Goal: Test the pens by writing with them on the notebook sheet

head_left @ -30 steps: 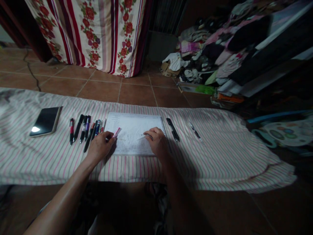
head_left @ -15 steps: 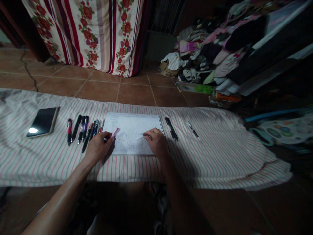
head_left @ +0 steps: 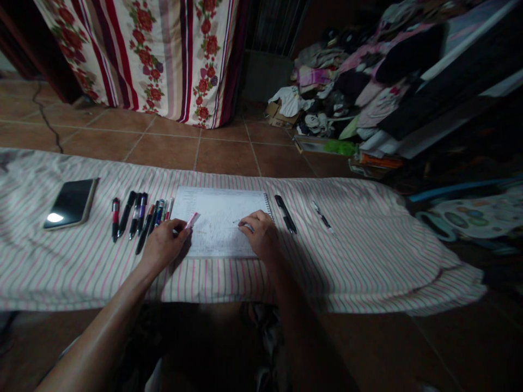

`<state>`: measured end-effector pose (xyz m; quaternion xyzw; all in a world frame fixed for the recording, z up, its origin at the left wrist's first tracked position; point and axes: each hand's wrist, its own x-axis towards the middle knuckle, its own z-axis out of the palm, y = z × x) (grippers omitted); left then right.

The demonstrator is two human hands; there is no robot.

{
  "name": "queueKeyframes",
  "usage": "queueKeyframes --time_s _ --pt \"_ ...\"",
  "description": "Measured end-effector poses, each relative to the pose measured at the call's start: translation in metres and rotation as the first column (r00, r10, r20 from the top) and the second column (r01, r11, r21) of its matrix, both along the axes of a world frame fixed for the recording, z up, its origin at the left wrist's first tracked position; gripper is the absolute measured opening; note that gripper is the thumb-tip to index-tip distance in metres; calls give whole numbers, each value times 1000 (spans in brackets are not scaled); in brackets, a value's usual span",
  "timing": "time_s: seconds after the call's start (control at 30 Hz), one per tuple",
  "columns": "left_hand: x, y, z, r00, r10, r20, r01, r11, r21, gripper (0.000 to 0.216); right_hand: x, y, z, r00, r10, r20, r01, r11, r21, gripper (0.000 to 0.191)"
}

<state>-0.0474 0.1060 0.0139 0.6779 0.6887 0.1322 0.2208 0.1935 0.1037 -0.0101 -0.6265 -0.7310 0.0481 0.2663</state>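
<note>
A white spiral-bound notebook (head_left: 220, 204) lies on the striped cloth, its coil on the right. At its left edge, my left hand (head_left: 168, 239) is closed on a slim pink pen (head_left: 191, 220) that points up and right over the page. My right hand (head_left: 260, 234) rests on the right half of the page with thumb and fingers pinched together. A thin, pale, pen-like piece (head_left: 232, 227) shows at those fingertips; its kind is too small and blurred to tell. Small dark marks show on the paper beside it.
Several pens (head_left: 141, 215) lie in a row left of the notebook, beyond them a phone (head_left: 71, 202). A black pen (head_left: 286, 214) and a clear pen (head_left: 323, 218) lie to the right. The striped cloth (head_left: 368, 261) covers the table; clothes (head_left: 339, 81) are heaped behind.
My right hand has shifted very slightly, and the thin pale piece at its fingertips looks flatter to the page. My left hand stays where it was.
</note>
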Motion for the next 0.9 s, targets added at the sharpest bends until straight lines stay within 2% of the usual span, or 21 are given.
queueKeyframes --time_s 0.17,0.27,0.33,0.4,0.47,0.53,0.63,0.77,0.83,0.9 --pt "2 -2 1 1000 5 -14 -5 1000 16 33 -4 -1 9 998 12 -59 -8 998 70 9" --pt "3 -2 2 1000 6 2 -6 1000 17 34 -8 1 12 975 -42 -218 51 998 34 12" --pt "2 -2 2 1000 9 16 -9 1000 15 34 -12 3 13 931 -60 -359 49 998 -40 19" --pt "1 -1 2 999 11 36 -12 1000 6 34 -15 4 15 849 -72 -524 -16 987 -161 21" --pt "0 0 1 998 20 64 -20 1000 0 33 -19 5 20 729 -101 -678 -126 952 -278 20" --pt "-2 1 0 993 31 115 -31 1000 -1 32 -24 4 25 603 -125 -788 -238 915 -327 19" --pt "-3 2 -3 970 67 233 -67 998 -5 31 -32 2 34 419 -142 -897 -333 895 -298 22" --pt "-2 1 -1 895 108 433 -107 994 -26 30 -39 -1 42 196 -215 -957 -374 886 -276 21" --pt "0 -1 2 848 75 524 -75 997 -22 29 -42 -2 43 118 -226 -967 -387 886 -254 22" --pt "1 -3 6 810 34 585 -41 999 -2 29 -43 -2 43 96 -215 -972 -382 894 -235 26"
